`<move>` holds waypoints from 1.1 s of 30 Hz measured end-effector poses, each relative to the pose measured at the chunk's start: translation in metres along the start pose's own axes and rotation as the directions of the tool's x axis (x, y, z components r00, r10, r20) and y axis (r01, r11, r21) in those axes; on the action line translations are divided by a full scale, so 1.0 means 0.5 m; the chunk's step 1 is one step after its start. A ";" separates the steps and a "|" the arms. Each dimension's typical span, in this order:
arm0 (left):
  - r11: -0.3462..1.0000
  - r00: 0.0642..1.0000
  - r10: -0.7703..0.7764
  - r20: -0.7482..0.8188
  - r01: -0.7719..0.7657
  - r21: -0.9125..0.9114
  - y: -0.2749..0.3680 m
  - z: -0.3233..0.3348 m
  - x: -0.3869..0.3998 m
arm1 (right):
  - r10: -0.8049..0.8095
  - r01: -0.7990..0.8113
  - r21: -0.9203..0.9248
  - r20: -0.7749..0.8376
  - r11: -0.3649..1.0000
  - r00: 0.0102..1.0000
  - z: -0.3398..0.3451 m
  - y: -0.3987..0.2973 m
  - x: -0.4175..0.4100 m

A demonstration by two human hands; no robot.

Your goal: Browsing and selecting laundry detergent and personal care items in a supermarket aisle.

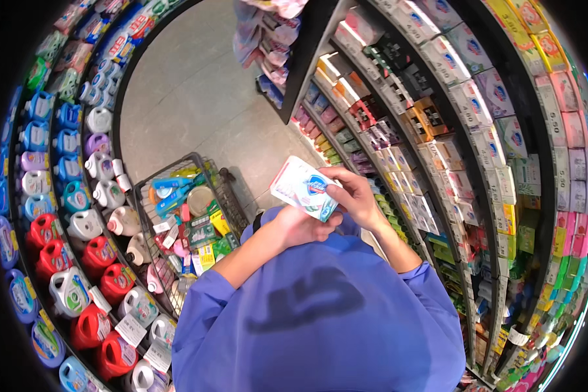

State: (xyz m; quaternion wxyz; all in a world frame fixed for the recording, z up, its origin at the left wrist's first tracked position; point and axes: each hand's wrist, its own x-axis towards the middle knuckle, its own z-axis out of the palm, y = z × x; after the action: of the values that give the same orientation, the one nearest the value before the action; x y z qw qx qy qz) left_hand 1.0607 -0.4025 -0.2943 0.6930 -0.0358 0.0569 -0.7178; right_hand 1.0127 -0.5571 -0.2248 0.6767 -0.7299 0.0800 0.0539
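Note:
A white soap box (301, 186) with a blue oval logo and a green corner is held in front of my blue top. Under its lower edge lies my left hand (307, 226), fingers curled below the box. My right hand (350, 193) grips the box's right end, its thumb on the printed face. To the left of my hands is a black wire shopping cart (194, 158) with many packaged goods piled inside, among them a round tan-lidded container (201, 201) and blue packages (172, 200).
On the left, curved-looking shelves hold detergent bottles (118, 354), red, white and blue. The right-hand shelves carry boxed soaps (472, 104) above price strips. Hanging packs (277, 49) are on a black shelf end ahead. Grey tiled floor (196, 98) shows beyond the cart.

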 end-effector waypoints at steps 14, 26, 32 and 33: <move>0.423 0.131 0.905 -0.406 -0.154 0.893 0.109 -0.401 -0.265 | -0.727 0.089 -0.798 -0.490 0.597 0.480 -0.303 -0.224 0.024; 0.259 -0.198 0.950 -0.242 0.065 0.964 0.019 -0.659 -0.413 | -0.943 -0.222 -0.971 -0.150 0.085 0.298 -0.409 -0.323 0.273; 0.345 -0.393 0.860 -0.326 -0.023 0.938 -0.100 -0.679 -0.464 | -0.969 -0.284 -0.956 0.008 -0.080 0.249 -0.402 -0.327 0.355; 0.360 -0.424 0.837 -0.345 -0.048 0.932 -0.127 -0.714 -0.481 | -0.967 -0.230 -0.971 0.011 -0.071 0.253 -0.406 -0.323 0.367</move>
State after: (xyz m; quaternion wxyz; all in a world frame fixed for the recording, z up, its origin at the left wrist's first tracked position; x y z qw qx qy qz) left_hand 0.9601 -0.1489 -0.6331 0.6357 0.7043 0.3146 -0.0286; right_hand 1.2174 -0.7560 -0.0849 -0.1459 -0.8336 0.0515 -0.5303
